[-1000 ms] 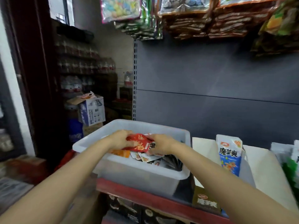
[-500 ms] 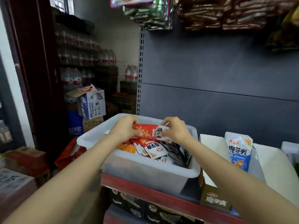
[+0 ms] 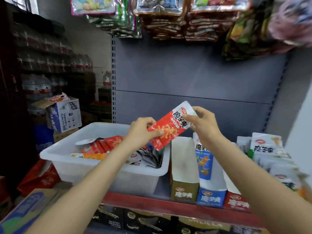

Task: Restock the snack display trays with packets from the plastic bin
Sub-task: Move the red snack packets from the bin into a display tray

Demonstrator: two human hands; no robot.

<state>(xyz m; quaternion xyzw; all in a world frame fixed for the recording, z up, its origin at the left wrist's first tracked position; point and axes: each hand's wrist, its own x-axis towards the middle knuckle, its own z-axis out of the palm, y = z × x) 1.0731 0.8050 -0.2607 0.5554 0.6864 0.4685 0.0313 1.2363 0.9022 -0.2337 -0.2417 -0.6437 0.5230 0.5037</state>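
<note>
Above the plastic bin, both hands have lifted 1 red packet.

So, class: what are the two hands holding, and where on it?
A red snack packet: left hand pinches its lower end, right hand its white top end.

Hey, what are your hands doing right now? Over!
Left hand and right hand both pinch one red packet, lifted above the plastic bin. Display trays just right of it. Nothing in the way.
</note>
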